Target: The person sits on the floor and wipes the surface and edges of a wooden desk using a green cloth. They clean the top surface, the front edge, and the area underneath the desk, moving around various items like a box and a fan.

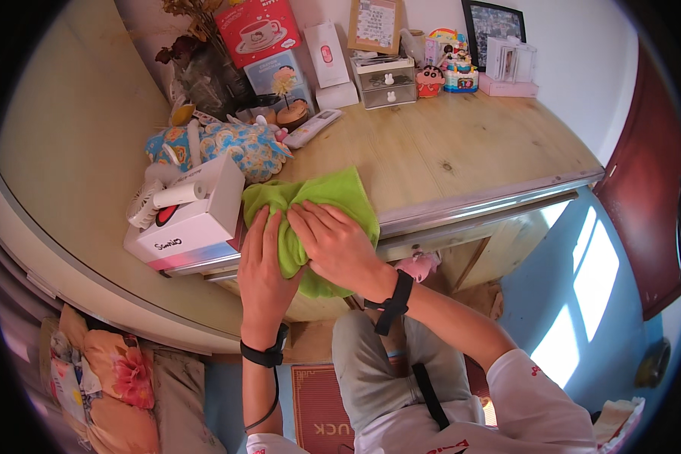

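A lime-green cloth [340,196] lies bunched near the front left of the wooden desk top [448,139], and part of it hangs over the front edge. My left hand [267,272] holds the cloth's left side, fingers pointing away from me. On its middle, my right hand [335,238] presses and gathers the folds with bent fingers. The two hands are almost touching. Just left of the cloth stands a white Sanrio box [198,227], with a white handheld fan [173,196] lying on top. The fingertips are partly sunk in the folds.
Behind the box are a blue patterned fabric item [232,147] and a white remote control [312,129]. Along the wall stand a red Hello Kitty box [258,34], a small drawer unit [386,82], figurines [430,82] and a black picture frame [494,34]. A pink plush item [419,265] shows below the desk edge.
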Demonstrator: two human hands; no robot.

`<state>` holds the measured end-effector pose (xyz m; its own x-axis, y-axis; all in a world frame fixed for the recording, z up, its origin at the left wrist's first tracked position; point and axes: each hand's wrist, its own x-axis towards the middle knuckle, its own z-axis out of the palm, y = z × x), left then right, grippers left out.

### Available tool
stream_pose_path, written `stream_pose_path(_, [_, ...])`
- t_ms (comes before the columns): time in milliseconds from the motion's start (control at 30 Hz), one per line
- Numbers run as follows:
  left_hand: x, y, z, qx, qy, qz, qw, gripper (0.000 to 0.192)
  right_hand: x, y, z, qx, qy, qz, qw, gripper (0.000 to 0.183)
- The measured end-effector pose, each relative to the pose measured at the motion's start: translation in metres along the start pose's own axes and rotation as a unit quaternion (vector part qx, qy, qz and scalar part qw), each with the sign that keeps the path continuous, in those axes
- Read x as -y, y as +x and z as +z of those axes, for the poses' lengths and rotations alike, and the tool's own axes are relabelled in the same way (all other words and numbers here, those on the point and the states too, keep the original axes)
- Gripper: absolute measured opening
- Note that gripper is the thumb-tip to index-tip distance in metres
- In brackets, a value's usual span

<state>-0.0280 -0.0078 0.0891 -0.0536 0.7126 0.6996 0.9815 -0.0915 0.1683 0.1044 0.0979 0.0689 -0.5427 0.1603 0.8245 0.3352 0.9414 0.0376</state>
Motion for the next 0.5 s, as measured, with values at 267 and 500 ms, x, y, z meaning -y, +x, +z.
stream_pose_path(267, [0.001,-0.001,0.007,-0.051,0.011,-0.008,0.999,0.065,0.002,0.000,-0.002,0.001,0.013,0.011,1.000,0.054])
stream_pose_path(500, [-0.002,0.000,0.008,-0.045,0.000,0.005,0.999,0.070,0.001,-0.006,-0.009,-0.001,0.031,0.031,0.999,0.057])
